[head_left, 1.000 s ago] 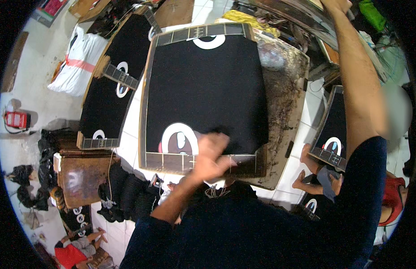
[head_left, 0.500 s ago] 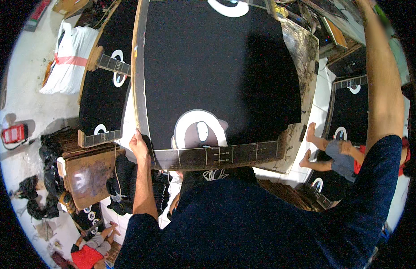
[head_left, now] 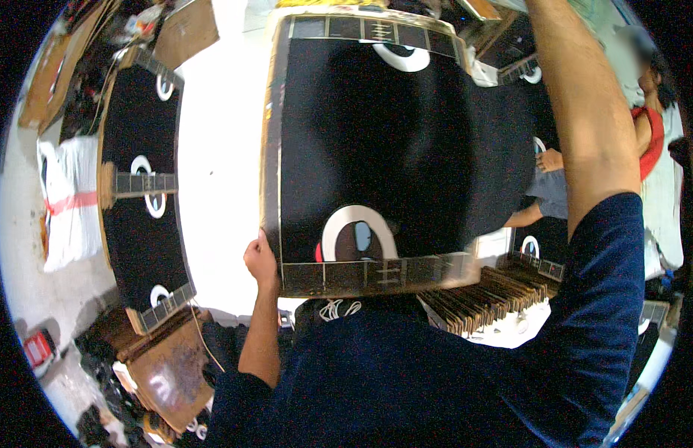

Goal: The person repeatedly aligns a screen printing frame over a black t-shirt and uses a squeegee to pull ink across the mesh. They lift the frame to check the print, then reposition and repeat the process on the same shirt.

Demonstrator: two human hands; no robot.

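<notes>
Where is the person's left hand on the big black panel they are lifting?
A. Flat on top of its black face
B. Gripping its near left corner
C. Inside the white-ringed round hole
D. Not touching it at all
B: the left hand is closed around the near left corner of the black panel, beside the white-ringed hole, which stays free of fingers.

— What lies off to the left?
— A second long black panel (head_left: 141,194) with white rings, beside a white sack (head_left: 71,201) banded in red, and a small red object (head_left: 37,348) on the floor below it.

— And to the right?
— A stack of thin brown slats (head_left: 481,295), and a seated person in a red top (head_left: 649,142) near more black panels (head_left: 537,250).
</notes>
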